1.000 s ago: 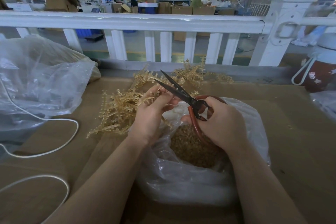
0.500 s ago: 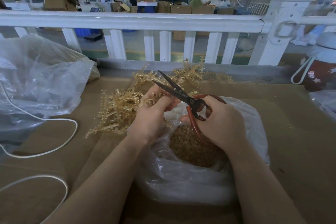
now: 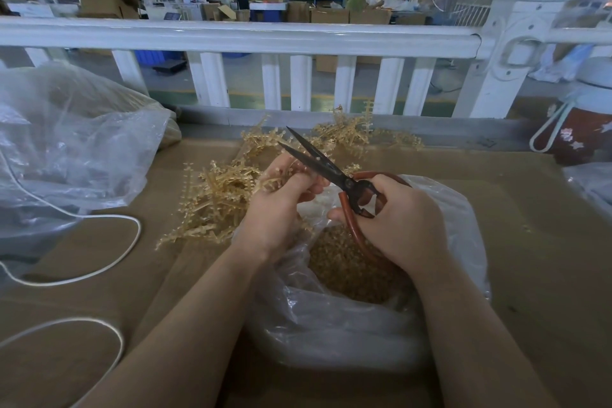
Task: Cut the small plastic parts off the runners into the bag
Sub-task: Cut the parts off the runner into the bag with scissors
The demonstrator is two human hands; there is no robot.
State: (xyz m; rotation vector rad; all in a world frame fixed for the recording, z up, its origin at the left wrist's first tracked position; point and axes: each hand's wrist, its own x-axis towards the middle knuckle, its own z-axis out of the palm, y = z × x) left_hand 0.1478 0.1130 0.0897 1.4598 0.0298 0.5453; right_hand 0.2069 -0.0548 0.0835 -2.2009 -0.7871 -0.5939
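The left hand (image 3: 281,209) still pinches a runner (image 3: 278,180) over the bag (image 3: 331,334), the right hand (image 3: 397,222) grips scissors (image 3: 318,159) still open, so no cut yet.

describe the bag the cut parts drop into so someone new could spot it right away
Start at the white railing across the back of the brown table, then come forward to the two hands. The clear plastic bag sits right under them, mouth open. Unlike the crumpled bag on the left, it holds a heap of small tan parts.
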